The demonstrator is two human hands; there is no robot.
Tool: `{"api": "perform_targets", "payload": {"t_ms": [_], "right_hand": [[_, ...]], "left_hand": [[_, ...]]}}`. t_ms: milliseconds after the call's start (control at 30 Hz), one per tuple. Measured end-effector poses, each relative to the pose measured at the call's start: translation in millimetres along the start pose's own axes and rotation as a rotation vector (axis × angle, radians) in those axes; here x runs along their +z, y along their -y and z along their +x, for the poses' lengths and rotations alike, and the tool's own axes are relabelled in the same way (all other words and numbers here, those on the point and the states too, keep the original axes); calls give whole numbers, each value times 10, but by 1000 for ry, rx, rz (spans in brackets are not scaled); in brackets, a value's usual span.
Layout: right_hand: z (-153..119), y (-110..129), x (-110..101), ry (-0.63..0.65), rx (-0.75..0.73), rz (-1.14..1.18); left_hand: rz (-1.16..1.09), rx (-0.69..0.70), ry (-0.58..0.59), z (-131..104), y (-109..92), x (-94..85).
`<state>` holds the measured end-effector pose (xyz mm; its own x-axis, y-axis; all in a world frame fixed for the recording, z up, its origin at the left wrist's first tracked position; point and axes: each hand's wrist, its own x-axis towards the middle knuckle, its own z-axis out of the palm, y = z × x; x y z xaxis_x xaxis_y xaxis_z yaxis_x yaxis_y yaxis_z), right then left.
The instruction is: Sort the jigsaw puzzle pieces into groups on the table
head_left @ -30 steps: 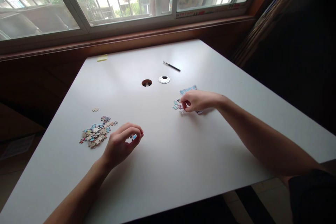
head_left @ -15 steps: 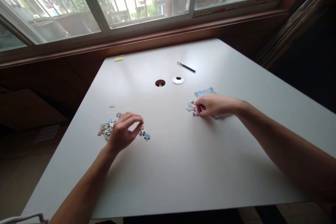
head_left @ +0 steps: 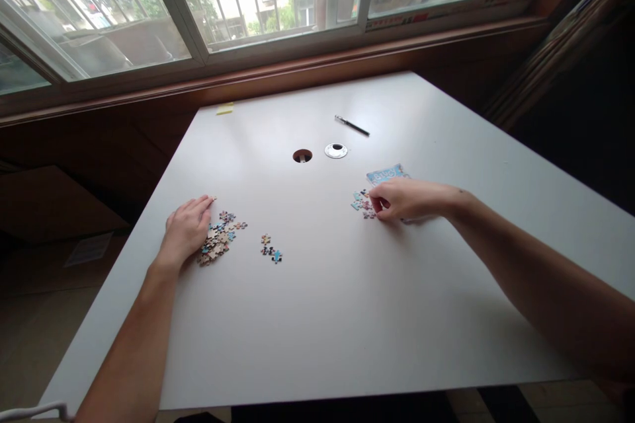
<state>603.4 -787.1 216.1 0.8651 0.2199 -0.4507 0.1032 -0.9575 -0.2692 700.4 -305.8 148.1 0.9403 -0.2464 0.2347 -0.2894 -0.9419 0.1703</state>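
Note:
My left hand [head_left: 186, 230] lies palm down with its fingers stretched out, at the left edge of a pile of jigsaw pieces [head_left: 216, 242]; its fingertips reach a small piece above the pile. Several joined or touching pieces [head_left: 270, 250] lie right of the pile. On the right, my right hand [head_left: 381, 203] has its thumb and forefinger pinched at a smaller cluster of pieces [head_left: 361, 201]; what is between the fingertips is too small to make out. Behind that hand is a blue printed packet [head_left: 387, 174], partly covered by it.
The white table [head_left: 317, 317] carries a black pen [head_left: 353, 125], a round hole [head_left: 302, 156], a silver ring cover [head_left: 336, 151] and a yellow sticker [head_left: 225, 108] toward the far side. A white cable [head_left: 49, 407] shows at bottom left. Windows stand behind the table.
My left hand has moved left from over the pile's right side to its left edge, its fingers now flatter, uncovering more pieces. My right hand has hardly moved.

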Motion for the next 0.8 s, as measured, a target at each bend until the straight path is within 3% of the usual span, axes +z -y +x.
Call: {"api": "perform_targets", "payload": {"t_ms": [233, 400, 500, 600, 700, 800], "right_hand": [[-11, 3, -4, 11, 13, -11], [-11, -9, 5, 10, 8, 8], [-9, -14, 10, 7, -3, 0], [-8, -13, 9, 20, -4, -18], [-8, -7, 4, 36, -2, -28], [-9, -1, -1, 42, 5, -24]], "left_hand": [[-22, -20, -88, -30, -83, -156], [10, -121, -82, -29, -53, -161], [-80, -107, -99, -22, -75, -166], [-221, 15, -182, -33, -208, -210], [-360, 239, -239, -81, -457, -266], [-472, 444, -171, -154, -711, -269]]}}
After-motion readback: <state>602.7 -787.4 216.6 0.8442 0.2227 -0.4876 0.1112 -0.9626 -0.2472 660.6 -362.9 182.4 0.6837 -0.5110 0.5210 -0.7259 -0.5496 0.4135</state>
